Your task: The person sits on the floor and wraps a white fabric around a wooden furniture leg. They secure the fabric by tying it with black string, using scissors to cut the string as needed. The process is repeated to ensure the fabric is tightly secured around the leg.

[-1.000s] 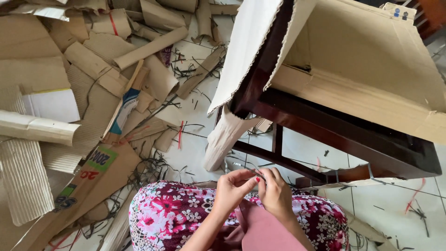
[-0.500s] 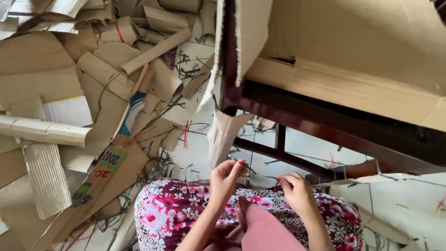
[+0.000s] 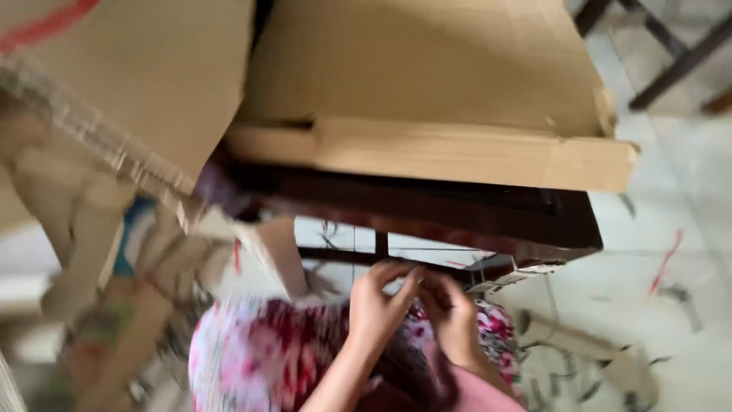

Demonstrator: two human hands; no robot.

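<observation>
Both hands meet just below the dark wooden worktop (image 3: 427,210): the left hand (image 3: 379,305) and right hand (image 3: 451,313) touch fingertips, curled together. Blur hides whether they pinch anything. A folded cardboard sheet (image 3: 427,91) lies on the worktop, above both hands.

Motion blur is smearing the cardboard scraps (image 3: 91,229) at the left into vague shapes. The left hand (image 3: 377,301) and right hand (image 3: 450,309) are meeting fingertip to fingertip, hiding whatever lies between them; the floral garment (image 3: 267,351) is blurring too.
</observation>
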